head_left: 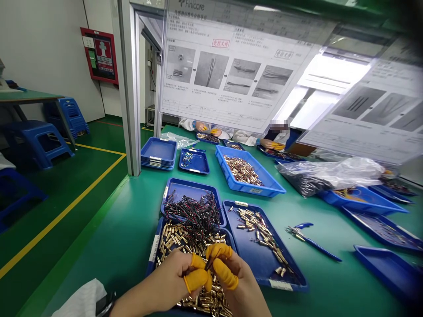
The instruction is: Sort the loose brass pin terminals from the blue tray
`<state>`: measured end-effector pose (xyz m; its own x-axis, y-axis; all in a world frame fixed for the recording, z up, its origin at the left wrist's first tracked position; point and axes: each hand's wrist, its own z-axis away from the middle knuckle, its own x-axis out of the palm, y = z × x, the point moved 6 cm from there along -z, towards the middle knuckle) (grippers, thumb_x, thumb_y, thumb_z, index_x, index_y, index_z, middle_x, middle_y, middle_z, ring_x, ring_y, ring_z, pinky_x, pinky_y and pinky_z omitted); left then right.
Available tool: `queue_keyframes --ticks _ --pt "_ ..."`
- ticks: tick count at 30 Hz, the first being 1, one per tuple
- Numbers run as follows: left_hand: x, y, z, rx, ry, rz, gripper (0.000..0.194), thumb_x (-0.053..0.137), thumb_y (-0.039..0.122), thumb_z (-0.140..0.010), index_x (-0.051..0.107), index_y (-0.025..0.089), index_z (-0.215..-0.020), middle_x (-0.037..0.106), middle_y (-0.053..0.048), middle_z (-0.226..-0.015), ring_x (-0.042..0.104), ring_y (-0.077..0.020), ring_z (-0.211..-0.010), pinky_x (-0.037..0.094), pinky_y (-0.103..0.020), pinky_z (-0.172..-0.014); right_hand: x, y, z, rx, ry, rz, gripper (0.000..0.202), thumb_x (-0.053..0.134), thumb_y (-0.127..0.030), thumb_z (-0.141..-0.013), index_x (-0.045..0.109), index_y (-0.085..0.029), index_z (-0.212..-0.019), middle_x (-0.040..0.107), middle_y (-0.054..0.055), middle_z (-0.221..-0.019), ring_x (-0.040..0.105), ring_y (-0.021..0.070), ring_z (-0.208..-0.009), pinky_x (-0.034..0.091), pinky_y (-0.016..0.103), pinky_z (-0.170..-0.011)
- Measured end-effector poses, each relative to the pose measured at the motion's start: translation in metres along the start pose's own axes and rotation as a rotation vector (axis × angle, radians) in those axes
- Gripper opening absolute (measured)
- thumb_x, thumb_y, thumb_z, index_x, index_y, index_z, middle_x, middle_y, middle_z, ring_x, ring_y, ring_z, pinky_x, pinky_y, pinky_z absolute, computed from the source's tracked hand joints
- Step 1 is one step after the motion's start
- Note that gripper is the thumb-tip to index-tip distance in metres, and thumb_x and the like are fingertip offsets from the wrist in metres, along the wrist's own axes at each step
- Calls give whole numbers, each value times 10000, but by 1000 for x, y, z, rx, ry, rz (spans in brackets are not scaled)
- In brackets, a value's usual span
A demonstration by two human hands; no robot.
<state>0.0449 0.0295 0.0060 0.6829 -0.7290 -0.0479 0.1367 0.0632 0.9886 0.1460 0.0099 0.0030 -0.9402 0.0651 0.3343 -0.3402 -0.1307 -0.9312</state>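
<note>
My left hand (176, 275) and my right hand (236, 270), both with yellow finger cots, meet above a blue tray (153, 248) of small brass tubes. Between their pinched fingertips are thin dark wires (210, 260); fingers cover the ends, so I cannot tell whether a tube is attached. Just beyond, black and red wire pieces (194, 209) are heaped in a second blue tray (191, 182) and spill over the front tray's back edge. To the right, another tray (253, 266) holds brass tubes with wires (262, 231) in a slanting row.
Blue-handled pliers (313, 242) lie on the green table (115, 246) at right. Farther back are a blue bin (277, 189) of brass parts, stacked trays (158, 152) and a plastic bag (330, 174). Instruction sheets (228, 97) hang overhead. Co-workers' hands (272, 144) work opposite.
</note>
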Motion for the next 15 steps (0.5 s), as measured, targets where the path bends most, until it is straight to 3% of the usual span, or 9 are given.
queue_keyframes --ticks 4,7,10,15 --pt "0 -5 -2 -18 36 -18 191 478 196 -716 482 175 -526 403 74 -475 356 -79 -455 255 -193 -447 1 -1 -3 -9 -118 82 207 750 -402 -640 711 -199 -638 631 6 -591 549 150 -567 456 254 -564" --pt "-5 -10 -5 -27 96 56 124 485 234 -736 570 162 -680 480 56 -548 374 -85 -466 292 -197 -457 -13 -7 -3 -56 -16 167 183 807 -360 -558 712 -207 -591 662 14 -602 579 180 -610 469 269 -589" --pt "-12 -12 -8 22 184 63 175 448 226 -770 603 154 -808 556 18 -654 451 -104 -529 379 -229 -553 -25 -14 -3 -129 112 283 181 787 -365 -586 708 -205 -618 684 24 -640 590 185 -626 471 266 -592" --pt "-12 -16 -14 86 199 270 140 472 243 -750 583 168 -790 609 -4 -679 578 -154 -616 452 -286 -633 -22 -10 -5 -120 101 433 287 710 -451 -653 651 -170 -654 600 1 -545 505 134 -491 407 232 -472"
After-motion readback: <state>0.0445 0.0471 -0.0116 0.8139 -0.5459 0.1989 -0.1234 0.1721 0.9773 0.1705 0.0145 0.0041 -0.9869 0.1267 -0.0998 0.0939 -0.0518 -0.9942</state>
